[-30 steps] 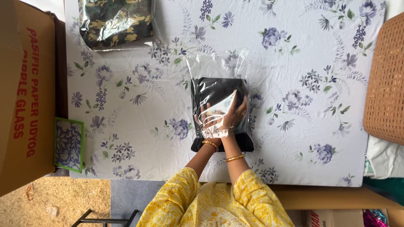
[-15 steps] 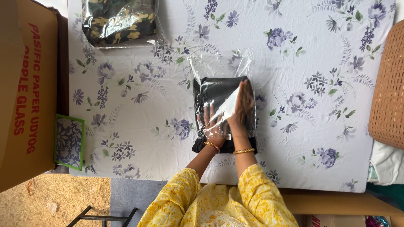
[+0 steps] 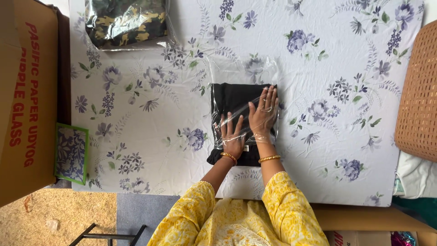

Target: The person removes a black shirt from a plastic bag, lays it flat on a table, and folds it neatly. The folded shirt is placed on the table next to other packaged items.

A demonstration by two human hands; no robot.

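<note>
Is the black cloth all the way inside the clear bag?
No, the black cloth sticks out of the clear bag near the wrists.

A second ago my right hand [image 3: 263, 115] lay low on the black cloth [image 3: 236, 102], fingers near its middle; now it has slid up inside the clear bag [image 3: 243, 77], fingertips at the cloth's far right edge. My left hand [image 3: 233, 135] has come flat beside it, fingers spread. The cloth sits deeper in the bag, with less sticking out at my wrists.
</note>
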